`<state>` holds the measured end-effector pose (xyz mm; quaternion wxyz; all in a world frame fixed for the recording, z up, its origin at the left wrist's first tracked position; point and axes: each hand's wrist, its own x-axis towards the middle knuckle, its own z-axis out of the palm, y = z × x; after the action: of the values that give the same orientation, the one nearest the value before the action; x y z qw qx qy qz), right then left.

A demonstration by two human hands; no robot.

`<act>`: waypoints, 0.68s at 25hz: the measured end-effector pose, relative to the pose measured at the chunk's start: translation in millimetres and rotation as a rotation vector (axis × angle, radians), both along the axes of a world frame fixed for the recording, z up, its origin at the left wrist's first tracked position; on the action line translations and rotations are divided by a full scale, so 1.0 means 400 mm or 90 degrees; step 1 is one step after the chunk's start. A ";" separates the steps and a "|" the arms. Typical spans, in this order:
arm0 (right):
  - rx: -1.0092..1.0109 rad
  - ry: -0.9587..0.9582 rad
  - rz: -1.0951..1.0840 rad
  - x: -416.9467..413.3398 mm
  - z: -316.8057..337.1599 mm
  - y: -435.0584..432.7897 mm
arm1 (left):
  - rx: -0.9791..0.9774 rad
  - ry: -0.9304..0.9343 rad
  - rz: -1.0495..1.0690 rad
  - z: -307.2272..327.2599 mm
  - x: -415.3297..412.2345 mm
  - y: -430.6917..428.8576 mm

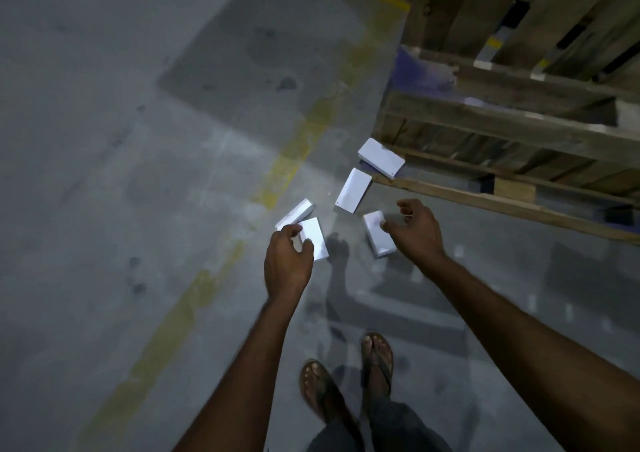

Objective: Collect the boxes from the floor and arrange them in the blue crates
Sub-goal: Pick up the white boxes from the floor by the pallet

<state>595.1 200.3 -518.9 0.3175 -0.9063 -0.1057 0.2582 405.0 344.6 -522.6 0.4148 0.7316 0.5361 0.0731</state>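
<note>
Several small white boxes lie on the grey concrete floor ahead of my feet. My left hand (289,261) reaches down over one white box (315,238), thumb and fingers apart around its near edge; whether they touch it I cannot tell. Another box (294,213) lies just beyond it on its side. My right hand (417,230) hovers with fingers spread over a third box (379,235), holding nothing. A fourth box (353,191) lies farther on, and a fifth box (381,158) rests against the pallet. No blue crate is in sight.
A stack of wooden pallets (502,129) fills the upper right, its lowest boards reaching out toward the boxes. A worn yellow line (194,299) runs diagonally across the floor on the left. My sandalled feet (346,379) stand at the bottom centre.
</note>
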 end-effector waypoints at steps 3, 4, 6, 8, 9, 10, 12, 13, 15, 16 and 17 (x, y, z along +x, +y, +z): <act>-0.015 -0.014 0.006 -0.002 -0.106 -0.010 | -0.019 0.013 -0.016 -0.124 0.011 -0.012; -0.018 -0.011 0.015 -0.009 -0.142 -0.009 | -0.021 0.021 -0.018 -0.159 0.010 -0.012; -0.025 -0.005 0.044 -0.033 -0.215 0.004 | -0.025 0.029 -0.016 -0.231 -0.005 -0.005; -0.015 0.002 0.060 -0.060 -0.308 0.038 | -0.014 0.037 -0.011 -0.325 -0.015 0.022; -0.009 0.010 0.066 -0.073 -0.360 0.059 | -0.009 0.045 -0.004 -0.377 -0.020 0.041; -0.009 0.019 0.075 -0.087 -0.420 0.082 | -0.006 0.057 0.001 -0.432 -0.024 0.061; -0.015 0.033 0.097 -0.114 -0.543 0.129 | 0.004 0.076 -0.002 -0.548 -0.031 0.103; -0.016 0.043 0.103 -0.126 -0.604 0.151 | 0.011 0.084 -0.008 -0.604 -0.033 0.125; -0.022 0.073 0.110 -0.145 -0.720 0.189 | 0.027 0.096 -0.026 -0.713 -0.030 0.170; -0.029 0.085 0.114 -0.153 -0.777 0.202 | 0.032 0.103 -0.028 -0.763 -0.026 0.189; -0.036 0.088 0.119 -0.161 -0.840 0.215 | 0.035 0.109 -0.026 -0.819 -0.020 0.209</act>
<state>530.8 286.3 -854.9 0.2727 -0.8813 -0.1602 0.3513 397.1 428.0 -850.2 0.3489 0.7567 0.5526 0.0166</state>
